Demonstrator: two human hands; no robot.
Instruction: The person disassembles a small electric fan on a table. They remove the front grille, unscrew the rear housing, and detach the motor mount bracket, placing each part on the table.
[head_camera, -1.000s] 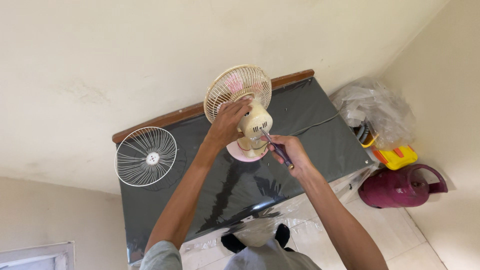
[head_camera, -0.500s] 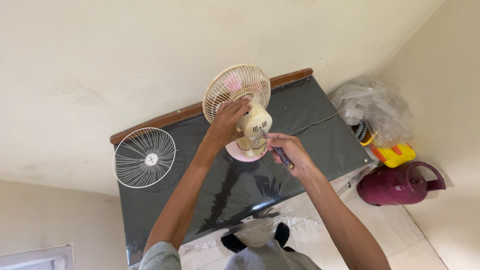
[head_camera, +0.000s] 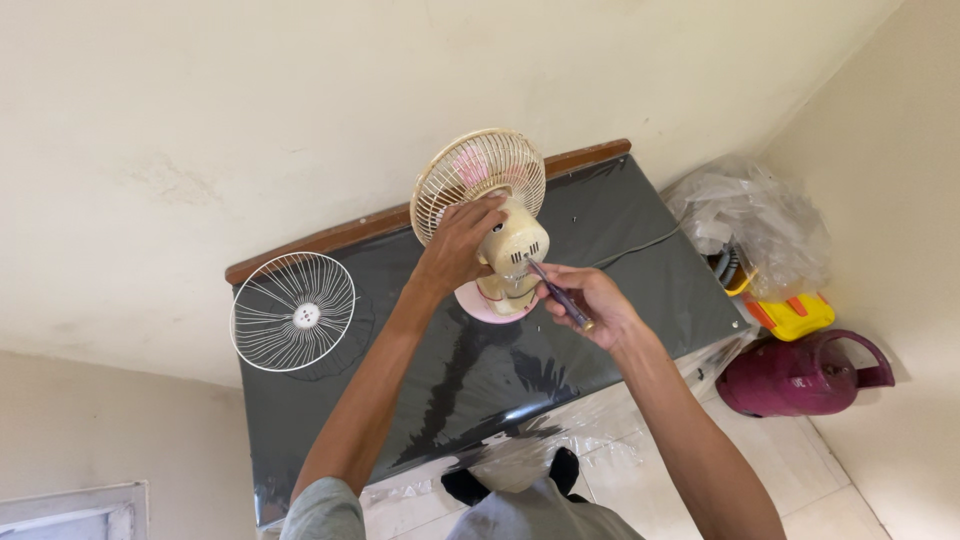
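Note:
A small cream table fan (head_camera: 513, 243) with a pink base stands on a black-covered table (head_camera: 620, 260), its wire rear guard (head_camera: 478, 170) facing the wall. My left hand (head_camera: 458, 243) grips the top of the fan's motor housing. My right hand (head_camera: 588, 303) holds a screwdriver (head_camera: 560, 295) whose tip touches the back of the housing. A loose white front grille (head_camera: 293, 311) leans at the table's left end.
A grey cord (head_camera: 640, 243) trails across the table to the right. On the floor at right sit a crumpled clear plastic bag (head_camera: 750, 220), a yellow object (head_camera: 795, 313) and a maroon jug (head_camera: 800, 372). My feet (head_camera: 565, 470) stand by the table's front edge.
My right hand with the screwdriver has shifted slightly right and turned a little at the housing. My left hand keeps its grip on the fan.

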